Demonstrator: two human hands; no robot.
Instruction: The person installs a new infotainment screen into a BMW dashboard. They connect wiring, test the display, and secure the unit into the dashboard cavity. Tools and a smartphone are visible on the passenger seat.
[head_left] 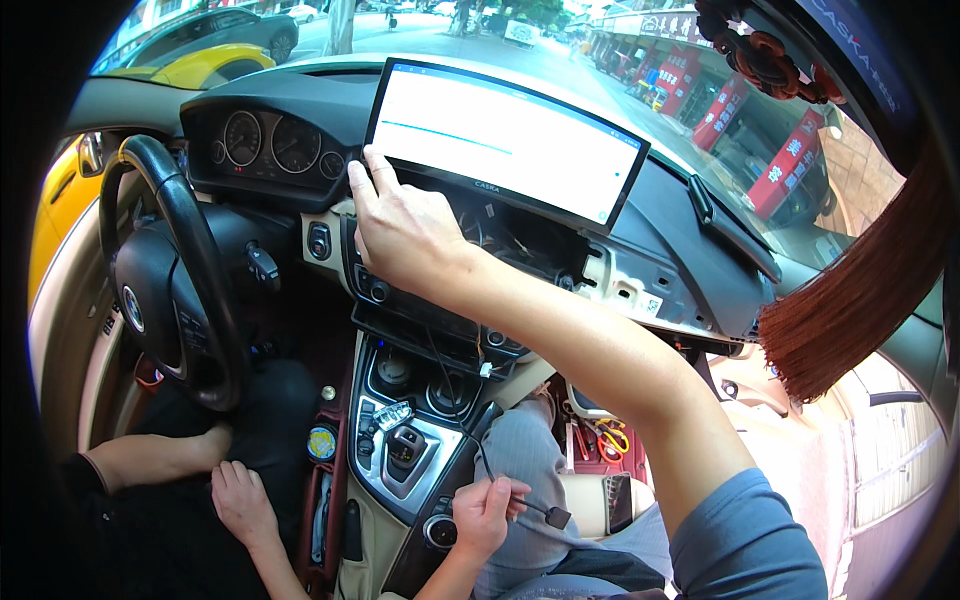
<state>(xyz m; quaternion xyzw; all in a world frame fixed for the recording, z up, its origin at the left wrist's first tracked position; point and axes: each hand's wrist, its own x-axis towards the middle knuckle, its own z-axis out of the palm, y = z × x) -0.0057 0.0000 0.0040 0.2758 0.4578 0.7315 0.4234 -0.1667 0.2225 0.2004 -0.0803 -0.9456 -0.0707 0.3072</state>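
A wide display (pixel 490 140) with a mostly white picture and a blue line stands on top of the dashboard. My right hand (pixel 410 225) reaches across to its lower left corner, fingers stretched out and a fingertip at the edge of the display; nothing is held in it. Low in the view, my left hand (pixel 482 517) is closed on a thin black cable, over my grey trouser leg. A small black plug (pixel 557 517) sticks out to the right of that hand. Below the display, the opened dash (pixel 510 240) shows loose wires, partly hidden behind my right forearm.
A person in black sits on the left, one hand (pixel 245 503) on the lap, behind the steering wheel (pixel 180 270). The gear lever (pixel 405 447) rises between us. Yellow-handled scissors (pixel 612 440) lie by my leg. A brown tassel (pixel 850 290) hangs at the right.
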